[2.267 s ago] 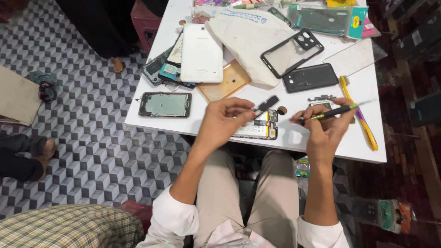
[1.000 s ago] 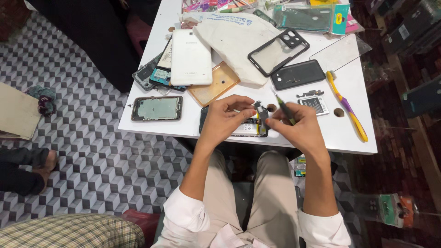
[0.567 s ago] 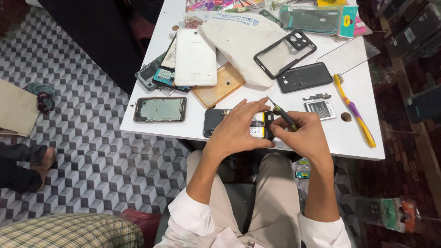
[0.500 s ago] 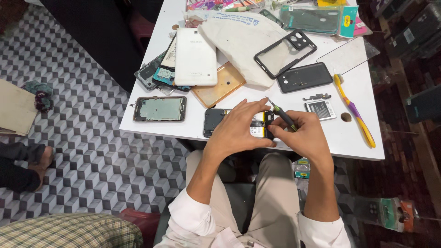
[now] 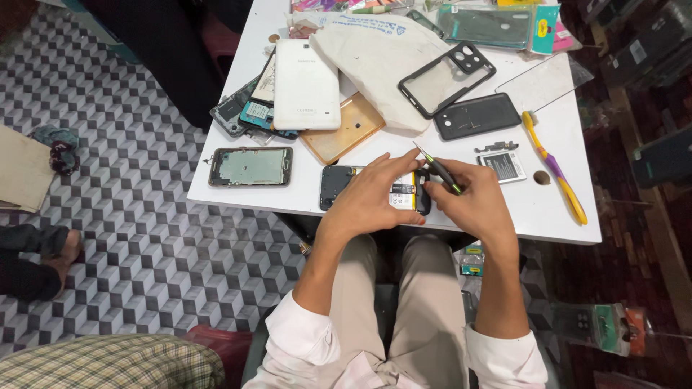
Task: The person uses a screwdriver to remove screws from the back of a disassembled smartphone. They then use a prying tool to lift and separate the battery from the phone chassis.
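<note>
Gripped in our right hand (image 5: 479, 205) is a slim green-tipped tool (image 5: 437, 168), fingers clamped on its shaft, its point aimed toward the upper left of the frame. Our left hand (image 5: 378, 198) lies flat over an opened phone (image 5: 339, 184), fingers closed down on it to steady it rather than wrapped round it.

That phone sits on the white desk (image 5: 569, 230) at lower centre, near the front edge. We judge the work well begun: the back is off and a yellowish battery (image 5: 401, 196) shows inside, with a loose back cover (image 5: 477, 115) and a small battery (image 5: 507, 166) lying to the upper right. Whether any screws or parts are already out we cannot tell; the hands hide most of the inside.

Its long axis runs left to right across the frame, parallel to the desk edge; which end is the top we cannot tell.
</note>
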